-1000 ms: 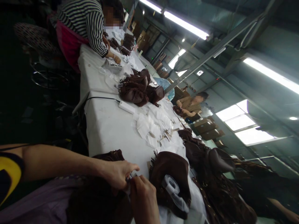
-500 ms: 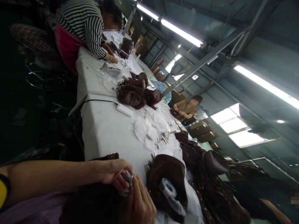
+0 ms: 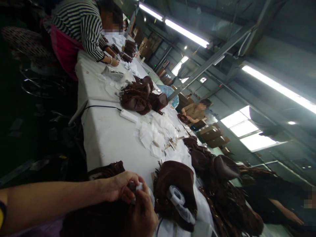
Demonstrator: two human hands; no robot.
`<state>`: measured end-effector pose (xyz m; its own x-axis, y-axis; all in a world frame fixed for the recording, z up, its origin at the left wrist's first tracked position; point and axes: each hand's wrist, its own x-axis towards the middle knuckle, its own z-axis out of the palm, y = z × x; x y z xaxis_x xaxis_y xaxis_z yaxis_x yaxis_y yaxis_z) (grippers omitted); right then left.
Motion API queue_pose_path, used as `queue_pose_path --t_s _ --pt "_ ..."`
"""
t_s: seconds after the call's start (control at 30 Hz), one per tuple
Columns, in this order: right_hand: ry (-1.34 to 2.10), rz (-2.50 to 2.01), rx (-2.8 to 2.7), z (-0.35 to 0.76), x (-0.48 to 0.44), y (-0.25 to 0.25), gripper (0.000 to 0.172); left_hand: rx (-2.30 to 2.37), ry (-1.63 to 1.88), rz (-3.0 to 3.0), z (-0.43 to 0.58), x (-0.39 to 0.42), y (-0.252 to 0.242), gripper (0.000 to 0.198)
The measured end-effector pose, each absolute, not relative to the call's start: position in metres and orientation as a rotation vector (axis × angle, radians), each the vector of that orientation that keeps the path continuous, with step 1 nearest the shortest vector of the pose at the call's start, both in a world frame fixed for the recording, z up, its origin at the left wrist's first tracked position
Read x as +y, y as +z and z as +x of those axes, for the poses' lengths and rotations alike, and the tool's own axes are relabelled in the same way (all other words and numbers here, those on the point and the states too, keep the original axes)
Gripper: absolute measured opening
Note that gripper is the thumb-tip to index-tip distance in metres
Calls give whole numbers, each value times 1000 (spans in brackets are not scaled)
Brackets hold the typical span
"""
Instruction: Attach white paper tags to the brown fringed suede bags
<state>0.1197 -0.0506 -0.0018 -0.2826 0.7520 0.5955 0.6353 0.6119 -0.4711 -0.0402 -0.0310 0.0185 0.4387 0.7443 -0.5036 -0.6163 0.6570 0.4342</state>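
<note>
My left hand reaches in from the left, its fingers pinched on a small crumpled piece of clear plastic wrap. Against it, my right hand is closed on the same plastic, fingers bent and thumb side up. Below both hands lies a dark brown bag, mostly in shadow. Just right of my hands, another brown fringed bag stands with its mouth towards me, and a roll of clear plastic shows in its opening.
White paper packets are strewn across the white-covered table. Brown bags sit farther up, and more brown bags are heaped at right. A white power strip trails a black cable. A person in stripes works at the far left.
My hands stay together on the plastic; the right fingers, straighter before, are now curled tighter round it. The view has shifted slightly.
</note>
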Motion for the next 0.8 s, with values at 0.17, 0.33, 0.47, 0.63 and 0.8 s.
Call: queue_pose_path --t_s 0.17,0.33,0.47,0.63,0.8 --pt "318 -1122 -2009 121 -50 1 16 710 855 308 -42 -29 12 35" --pt "622 -1299 -1809 117 -54 9 27 710 874 557 -40 -30 1 34" --pt "737 -1368 -1694 111 -55 13 37 697 891 752 -40 -32 -3 34" --pt "792 -1348 -1683 109 -53 11 40 685 873 875 -45 -32 -4 36" --pt "749 -1336 -1754 109 -55 11 37 716 863 857 -45 -30 -4 37"
